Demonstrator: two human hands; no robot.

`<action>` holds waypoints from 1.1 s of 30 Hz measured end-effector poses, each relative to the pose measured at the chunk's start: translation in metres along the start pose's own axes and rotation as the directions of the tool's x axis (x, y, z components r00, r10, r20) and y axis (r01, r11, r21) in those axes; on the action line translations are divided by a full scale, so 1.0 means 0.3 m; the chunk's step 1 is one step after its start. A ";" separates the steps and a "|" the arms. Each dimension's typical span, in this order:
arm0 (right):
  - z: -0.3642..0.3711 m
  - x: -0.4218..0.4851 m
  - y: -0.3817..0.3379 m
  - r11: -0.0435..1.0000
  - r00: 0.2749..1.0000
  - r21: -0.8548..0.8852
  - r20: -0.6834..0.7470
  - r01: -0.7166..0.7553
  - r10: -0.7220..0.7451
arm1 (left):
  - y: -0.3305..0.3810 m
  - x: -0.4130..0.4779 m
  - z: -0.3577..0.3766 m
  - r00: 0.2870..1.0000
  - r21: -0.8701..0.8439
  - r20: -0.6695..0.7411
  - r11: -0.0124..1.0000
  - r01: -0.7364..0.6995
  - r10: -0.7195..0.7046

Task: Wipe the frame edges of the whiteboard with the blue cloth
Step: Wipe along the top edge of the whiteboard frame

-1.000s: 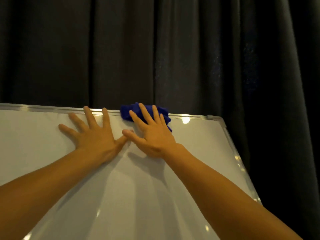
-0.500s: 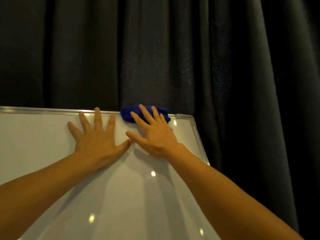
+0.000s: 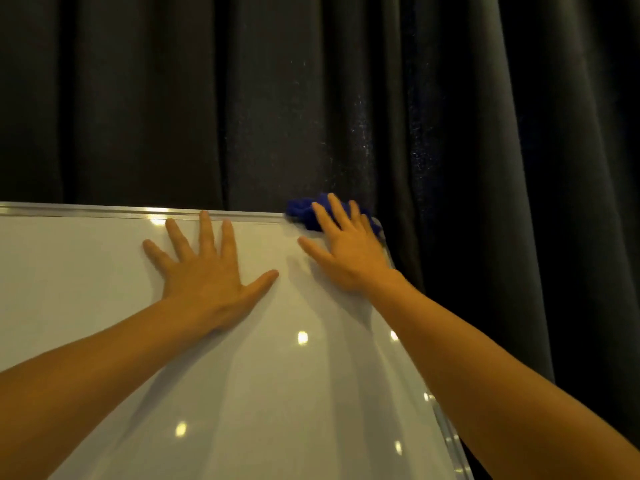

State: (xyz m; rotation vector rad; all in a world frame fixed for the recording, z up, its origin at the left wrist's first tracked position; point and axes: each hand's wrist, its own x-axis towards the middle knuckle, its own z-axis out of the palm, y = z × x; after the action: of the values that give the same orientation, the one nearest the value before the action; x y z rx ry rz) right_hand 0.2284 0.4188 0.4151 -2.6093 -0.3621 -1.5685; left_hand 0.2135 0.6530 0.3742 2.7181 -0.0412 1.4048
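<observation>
So the right hand [image 3: 349,258] is flat on the blue cloth [image 3: 304,211], fingers straight and spread, pressing it down, not gripping it. The cloth is bunched under and just past the fingertips, right on the top frame edge [image 3: 104,211] of the whiteboard [image 3: 86,289].

What's different from a second back: there's no bare strip of top frame to the right of the fingers anymore. The cloth now sits at the top right corner, with the dark curtain [image 3: 485,133] directly beyond it. So the sweep along the top rail looks basically run out to its end.

The left hand [image 3: 204,282] is also flat and released, palm on the white surface, fingertips just short of the top rail (the middle one seems to touch it). It holds nothing and is probably just steadying the board. It now sits further from the right thumb than before, so it isn't trailing the wipe as closely.

My read is that the top edge is about done. The right side rail [image 3: 450,434], running down under the right forearm, is the obvious next bit. Turning the corner with a flat hand could let the cloth slip off the back.
</observation>
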 end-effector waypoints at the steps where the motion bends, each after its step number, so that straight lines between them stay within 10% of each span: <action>1: -0.007 -0.001 0.028 0.995 0.996 0.041 -0.025 -0.088 0.089 | -0.025 -0.016 0.006 0.998 -0.019 -0.021 0.998 -0.053 0.053; 4: -0.001 -0.015 -0.038 0.892 0.915 0.312 -0.131 -0.327 0.382 | -0.055 -0.043 0.000 0.994 -0.013 -0.054 0.995 -0.094 0.093; 10: 0.050 0.005 -0.298 0.977 0.996 0.214 -0.086 0.014 0.005 | -0.055 -0.041 -0.028 0.995 0.035 -0.004 0.994 -0.103 0.104; 16: 0.042 0.047 -0.272 0.920 0.945 0.240 -0.028 -0.309 0.325 | -0.222 -0.091 -0.030 0.971 0.000 -0.040 0.972 -0.236 0.236; 23: 0.125 0.100 -0.755 0.974 0.994 0.199 -0.054 0.106 -0.097 | -0.585 -0.131 -0.054 0.993 0.018 -0.083 0.996 -0.089 0.090; 29: 0.137 0.134 -1.034 0.909 0.927 0.227 -0.057 -0.349 0.371 | -1.009 -0.247 -0.109 0.998 -0.006 -0.049 1.000 -0.030 0.030; 33: 0.184 0.164 -1.550 0.937 0.989 0.321 0.017 0.137 -0.150 | -1.143 -0.297 -0.133 0.999 0.017 -0.018 0.999 -0.030 0.031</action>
State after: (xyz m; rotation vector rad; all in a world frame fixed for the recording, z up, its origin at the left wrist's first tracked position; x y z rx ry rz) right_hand 0.1867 0.8878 0.4059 -2.4124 -0.7576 -1.3593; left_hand 0.1504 0.9967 0.3039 2.7292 -0.0704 1.4436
